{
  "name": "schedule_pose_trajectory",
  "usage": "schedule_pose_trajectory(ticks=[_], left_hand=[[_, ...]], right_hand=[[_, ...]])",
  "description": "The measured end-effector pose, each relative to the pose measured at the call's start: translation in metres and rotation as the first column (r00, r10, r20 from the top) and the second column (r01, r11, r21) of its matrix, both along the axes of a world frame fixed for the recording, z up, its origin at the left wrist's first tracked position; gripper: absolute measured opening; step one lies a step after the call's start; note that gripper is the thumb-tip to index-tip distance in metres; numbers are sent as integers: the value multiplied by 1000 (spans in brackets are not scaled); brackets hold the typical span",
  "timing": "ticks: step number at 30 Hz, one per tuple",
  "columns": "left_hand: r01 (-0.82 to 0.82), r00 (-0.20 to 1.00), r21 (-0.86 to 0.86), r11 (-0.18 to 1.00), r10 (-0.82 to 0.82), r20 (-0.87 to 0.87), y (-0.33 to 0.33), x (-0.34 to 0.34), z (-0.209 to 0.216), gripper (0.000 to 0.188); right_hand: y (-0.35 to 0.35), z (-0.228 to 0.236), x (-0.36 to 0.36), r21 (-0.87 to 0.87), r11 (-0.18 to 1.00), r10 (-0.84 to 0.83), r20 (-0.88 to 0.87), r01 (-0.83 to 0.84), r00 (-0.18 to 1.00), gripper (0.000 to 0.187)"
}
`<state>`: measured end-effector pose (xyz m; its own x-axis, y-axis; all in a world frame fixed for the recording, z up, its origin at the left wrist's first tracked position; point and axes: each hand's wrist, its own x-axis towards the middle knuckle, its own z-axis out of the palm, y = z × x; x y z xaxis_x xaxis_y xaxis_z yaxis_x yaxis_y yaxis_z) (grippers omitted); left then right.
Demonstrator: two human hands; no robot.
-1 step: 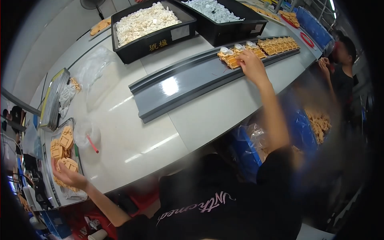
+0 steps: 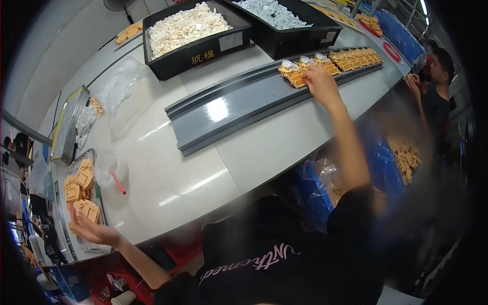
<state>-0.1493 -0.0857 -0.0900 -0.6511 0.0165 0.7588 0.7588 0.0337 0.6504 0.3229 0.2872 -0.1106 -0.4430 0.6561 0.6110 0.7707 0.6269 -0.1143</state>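
Head view: how might the orange pieces on the grey rail handle?

Likely light, stiff and slightly fragile; I'd hold their side edges.

And the fingers?

Right hand: bent close together, touching the end piece; grip unclear. Left hand: loosely curled at an orange plate in the clear tray; I can't tell whether it's grasped.

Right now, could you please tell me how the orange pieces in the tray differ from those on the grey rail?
The tray pieces lie in a loose, overlapping heap; the rail pieces sit in a neat row. Some rail pieces carry round white parts; the tray pieces show none. Both are orange.
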Motion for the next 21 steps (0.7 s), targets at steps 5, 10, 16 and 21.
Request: schedule_pose_trajectory(ticks=[5, 10, 16, 21], left_hand=[[454, 891, 103, 885, -446, -90, 5, 117, -36, 38], [957, -161, 289, 18, -798, 581, 77, 236, -28, 64], [727, -555, 687, 20, -572, 604, 104, 297, -31, 71], [701, -642, 711, 60, -382, 665, 80, 308, -66, 55]], right_hand=[[3, 6, -12, -34, 994, 108, 134, -104, 985, 4], [-60, 33, -26, 8, 990, 141, 96, -143, 985, 5], [-198, 47, -32, -119, 946, 305, 26, -300, 952, 14], [-262, 12, 1, -246, 935, 249, -54, -255, 967, 15]])
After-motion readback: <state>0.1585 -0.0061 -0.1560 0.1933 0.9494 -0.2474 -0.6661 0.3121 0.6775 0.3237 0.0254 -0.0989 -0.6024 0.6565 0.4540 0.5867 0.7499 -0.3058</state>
